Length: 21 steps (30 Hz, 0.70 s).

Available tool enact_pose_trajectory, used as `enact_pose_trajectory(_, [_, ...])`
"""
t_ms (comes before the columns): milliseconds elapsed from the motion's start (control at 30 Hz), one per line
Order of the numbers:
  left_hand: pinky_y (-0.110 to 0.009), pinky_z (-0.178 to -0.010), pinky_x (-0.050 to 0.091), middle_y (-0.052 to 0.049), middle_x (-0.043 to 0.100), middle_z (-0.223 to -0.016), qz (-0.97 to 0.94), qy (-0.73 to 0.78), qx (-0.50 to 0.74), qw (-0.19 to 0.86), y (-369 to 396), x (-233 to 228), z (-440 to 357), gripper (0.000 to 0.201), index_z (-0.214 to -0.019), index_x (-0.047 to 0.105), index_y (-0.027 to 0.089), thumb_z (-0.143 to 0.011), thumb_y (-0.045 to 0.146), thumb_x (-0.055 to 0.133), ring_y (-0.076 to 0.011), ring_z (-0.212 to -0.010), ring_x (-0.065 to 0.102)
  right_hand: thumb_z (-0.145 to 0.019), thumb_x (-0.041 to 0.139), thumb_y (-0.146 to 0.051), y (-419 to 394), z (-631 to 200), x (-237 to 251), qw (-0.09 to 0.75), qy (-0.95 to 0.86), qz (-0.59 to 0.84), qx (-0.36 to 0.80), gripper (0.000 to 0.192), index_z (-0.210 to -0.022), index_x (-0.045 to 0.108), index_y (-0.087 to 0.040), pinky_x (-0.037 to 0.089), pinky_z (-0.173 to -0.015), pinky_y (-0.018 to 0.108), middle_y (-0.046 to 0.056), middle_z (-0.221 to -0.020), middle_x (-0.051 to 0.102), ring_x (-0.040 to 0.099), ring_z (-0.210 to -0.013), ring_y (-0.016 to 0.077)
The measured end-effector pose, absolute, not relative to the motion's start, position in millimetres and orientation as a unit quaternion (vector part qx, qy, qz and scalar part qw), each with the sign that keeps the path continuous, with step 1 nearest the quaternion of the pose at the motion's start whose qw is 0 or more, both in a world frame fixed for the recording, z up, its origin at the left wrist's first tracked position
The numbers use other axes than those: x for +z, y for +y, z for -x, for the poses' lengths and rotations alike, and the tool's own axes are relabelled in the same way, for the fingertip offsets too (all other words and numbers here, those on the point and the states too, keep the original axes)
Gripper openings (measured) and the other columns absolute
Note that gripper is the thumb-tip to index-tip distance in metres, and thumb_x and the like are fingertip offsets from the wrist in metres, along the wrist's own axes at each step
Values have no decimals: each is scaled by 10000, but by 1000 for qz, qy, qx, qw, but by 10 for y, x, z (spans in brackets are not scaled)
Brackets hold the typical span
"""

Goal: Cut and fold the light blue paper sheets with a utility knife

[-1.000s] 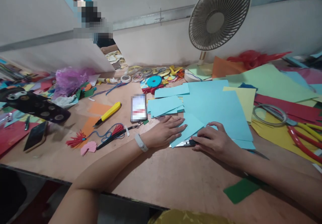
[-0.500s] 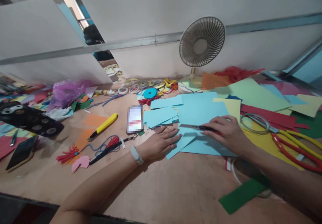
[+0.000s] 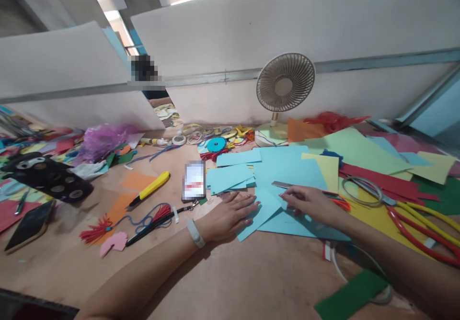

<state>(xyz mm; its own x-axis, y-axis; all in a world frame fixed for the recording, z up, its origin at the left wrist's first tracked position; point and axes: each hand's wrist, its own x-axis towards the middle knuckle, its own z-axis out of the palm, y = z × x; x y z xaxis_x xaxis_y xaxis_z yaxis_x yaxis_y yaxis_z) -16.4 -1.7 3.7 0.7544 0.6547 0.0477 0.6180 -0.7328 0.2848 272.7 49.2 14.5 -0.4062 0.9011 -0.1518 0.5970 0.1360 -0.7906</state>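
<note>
My left hand (image 3: 230, 213) lies flat, fingers spread, pressing the near corner of a light blue paper sheet (image 3: 283, 166) on the wooden table (image 3: 230, 272). A white band is on that wrist. My right hand (image 3: 311, 204) rests on the same sheet just to the right and grips a thin utility knife (image 3: 285, 185). Its metal blade points left across the paper, and the red end of its handle shows behind the hand. More light blue sheets (image 3: 226, 176) are stacked just beyond my left hand.
A yellow cutter (image 3: 149, 188), a phone (image 3: 194, 181) and a red tassel on a cord (image 3: 95, 231) lie to the left. Large scissors with yellow and red handles (image 3: 413, 214) and coloured papers lie to the right. A desk fan (image 3: 285, 83) stands at the back wall. A green strip (image 3: 350, 293) lies near.
My right hand moved the knife from the sheet's near edge away from me, up across the blue paper. My left hand stayed pressed on the sheet. The camera tilted upward.
</note>
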Motion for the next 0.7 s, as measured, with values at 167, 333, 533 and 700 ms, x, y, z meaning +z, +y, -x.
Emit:
enact_pose_trajectory(167, [-528, -1218, 128, -98, 317, -1593, -931, 319, 81, 160, -10, 49, 190, 546, -1573, 246, 254, -1069, 460, 293, -240, -1482, 293, -722, 712, -626, 502, -2473, 49, 209, -646, 484, 553, 687, -1216, 532, -184, 439, -457, 274, -54, -668, 570, 596, -461, 144])
enact_pose_trajectory(333, [-547, -1216, 125, -112, 160, -1641, -923, 314, 130, 182, -11, 54, 219, 937, -1602, 108, 274, -886, 756, 472, -314, -1508, 194, -688, 763, -584, 473, -2492, 215, 221, -655, 438, 575, 729, -1290, 568, -222, 496, -479, 272, -33, -826, 539, 577, -517, 100])
enact_pose_trajectory(533, [-550, -1222, 100, -99, 64, -1664, -868, 353, 347, 33, -46, -12, 214, 717, -1602, 4, 290, -1025, 586, 309, -302, -1530, 71, -630, 813, -596, 700, -2434, 514, 360, -629, 450, 521, 691, -1184, 642, -220, 476, -459, 268, -25, -830, 542, 533, -492, 79])
enact_pose_trajectory(700, [-565, -1216, 104, -85, -20, -1667, -869, 341, 351, -70, -84, -51, 178, 695, -1602, 7, 267, -1040, 486, 354, -328, -1529, 11, -552, 868, -544, 1046, -2051, 561, 457, -556, 438, 538, 703, -1121, 620, -212, 431, -459, 238, -58, -755, 537, 508, -503, 74])
